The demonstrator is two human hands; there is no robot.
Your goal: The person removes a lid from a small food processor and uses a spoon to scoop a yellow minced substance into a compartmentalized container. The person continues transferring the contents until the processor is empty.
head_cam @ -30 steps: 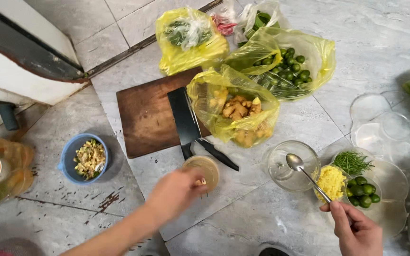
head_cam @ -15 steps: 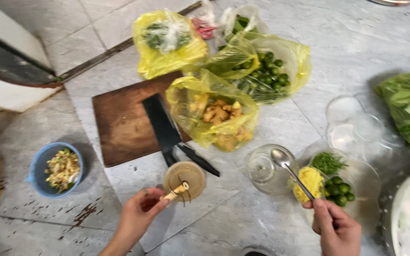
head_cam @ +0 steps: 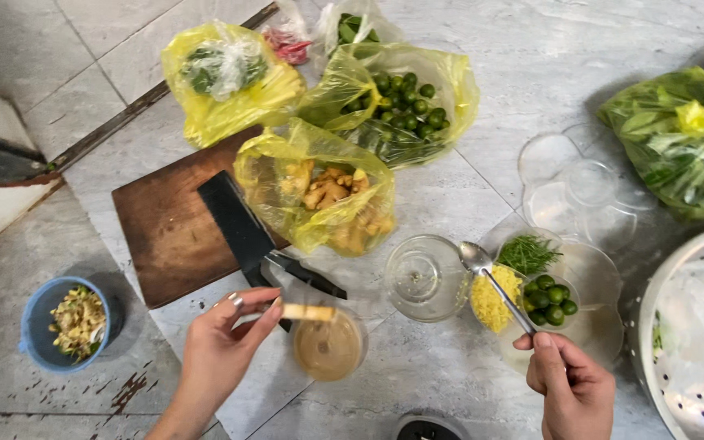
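With the left hand (head_cam: 222,354) pinching a pale stick (head_cam: 307,312) just over the small glass bowl (head_cam: 329,349) of brown paste and the right hand (head_cam: 568,387) closed on a spoon (head_cam: 495,285) above the yellow shreds (head_cam: 489,297), it seems wise to keep both low and level.

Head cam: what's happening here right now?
A person is working over a stone floor laid out with food. The left hand holds a small pale stick-like piece over a glass of tan paste. The right hand grips a metal spoon whose bowl is above the gap between an empty glass bowl and a flower-shaped dish holding yellow mince, green herbs and small limes. A cleaver rests on the wooden board.
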